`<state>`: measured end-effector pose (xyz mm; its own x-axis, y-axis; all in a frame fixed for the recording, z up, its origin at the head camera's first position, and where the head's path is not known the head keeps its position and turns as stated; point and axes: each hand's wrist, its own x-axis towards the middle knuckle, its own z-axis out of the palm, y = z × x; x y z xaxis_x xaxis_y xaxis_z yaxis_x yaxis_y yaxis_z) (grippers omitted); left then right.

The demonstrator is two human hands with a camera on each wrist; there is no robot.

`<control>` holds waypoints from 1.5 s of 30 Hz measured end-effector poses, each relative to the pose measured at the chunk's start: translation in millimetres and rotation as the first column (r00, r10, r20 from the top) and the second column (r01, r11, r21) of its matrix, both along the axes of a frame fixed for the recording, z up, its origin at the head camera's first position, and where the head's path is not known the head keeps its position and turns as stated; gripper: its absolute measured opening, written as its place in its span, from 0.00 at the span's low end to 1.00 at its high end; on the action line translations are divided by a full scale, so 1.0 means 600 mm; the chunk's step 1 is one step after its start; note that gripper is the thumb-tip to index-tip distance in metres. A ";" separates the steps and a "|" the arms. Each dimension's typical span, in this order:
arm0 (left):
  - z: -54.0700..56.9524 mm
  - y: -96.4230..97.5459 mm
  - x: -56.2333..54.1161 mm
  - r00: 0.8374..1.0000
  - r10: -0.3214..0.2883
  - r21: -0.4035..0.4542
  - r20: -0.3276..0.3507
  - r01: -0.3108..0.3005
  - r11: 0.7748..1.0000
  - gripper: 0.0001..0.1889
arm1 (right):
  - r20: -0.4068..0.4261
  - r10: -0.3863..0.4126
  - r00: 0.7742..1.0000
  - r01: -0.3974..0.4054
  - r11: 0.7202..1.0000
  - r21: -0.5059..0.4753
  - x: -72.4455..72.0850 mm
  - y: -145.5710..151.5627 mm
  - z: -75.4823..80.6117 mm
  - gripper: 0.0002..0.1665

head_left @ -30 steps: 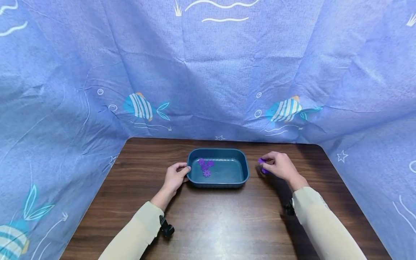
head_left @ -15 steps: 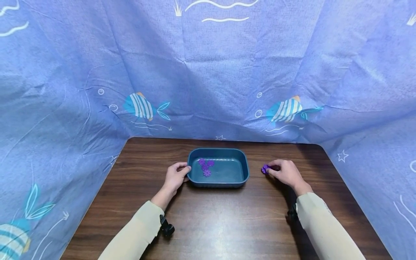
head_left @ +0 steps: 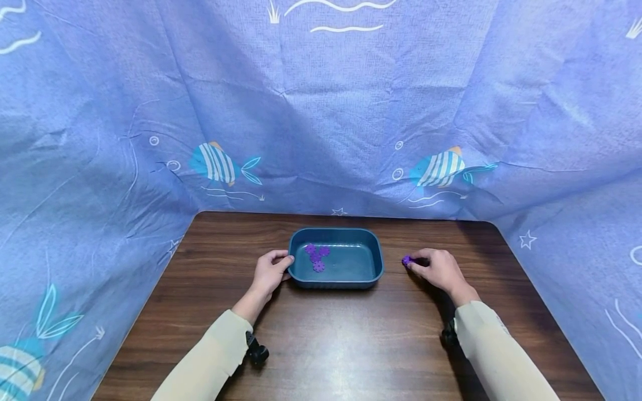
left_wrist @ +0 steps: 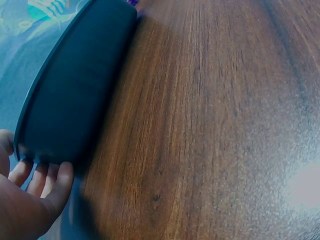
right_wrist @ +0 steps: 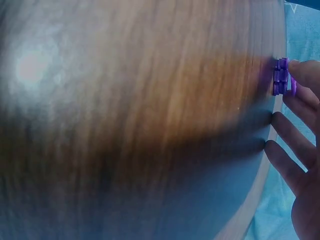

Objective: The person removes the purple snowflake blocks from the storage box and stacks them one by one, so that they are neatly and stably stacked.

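Note:
A dark teal rectangular basin [head_left: 351, 285] stands toward the back of the table, with several purple flower-shaped pieces [head_left: 319, 267] lying at the left of its floor. My left hand [head_left: 271, 273] grips the basin's left end, thumb over the rim; in the left wrist view the fingers [left_wrist: 60, 185] curl against its outer wall. To the right of the basin, my right hand [head_left: 441, 270] pinches purple flower-shaped pieces [head_left: 406, 260] low over the table. From the right wrist they show edge-on, stacked [right_wrist: 280, 77] beside the thumb and index fingertip, with the other fingers spread at the tabletop.
The dark wood-grain table [head_left: 331, 340] has a bright reflection toward its front. Behind and on both sides hangs a blue fish-printed cloth [head_left: 336, 128]. Black camera mounts sit at both wrists, including the left mount [head_left: 258, 351].
My right hand has moved down and a little right, bringing its purple piece over another one on the table. The two pieces, apart earlier, now overlap. The left hand and basin stay put.

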<state>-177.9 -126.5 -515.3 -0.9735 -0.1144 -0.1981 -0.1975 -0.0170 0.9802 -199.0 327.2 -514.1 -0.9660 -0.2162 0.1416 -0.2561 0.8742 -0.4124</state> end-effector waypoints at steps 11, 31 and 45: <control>0.000 -0.002 -0.001 1.000 -0.004 -0.005 0.005 0.004 1.000 0.17 | 0.014 -0.003 1.000 0.003 1.000 0.015 -0.002 -0.003 -0.001 0.16; 0.004 -0.002 0.000 1.000 -0.013 -0.005 0.016 0.013 1.000 0.17 | 0.038 -0.002 0.999 0.001 1.000 0.025 0.000 -0.004 0.003 0.18; 0.003 -0.001 0.001 1.000 -0.006 -0.030 0.019 0.006 1.000 0.17 | 0.036 -0.002 0.999 0.000 0.999 0.039 0.000 -0.007 0.002 0.18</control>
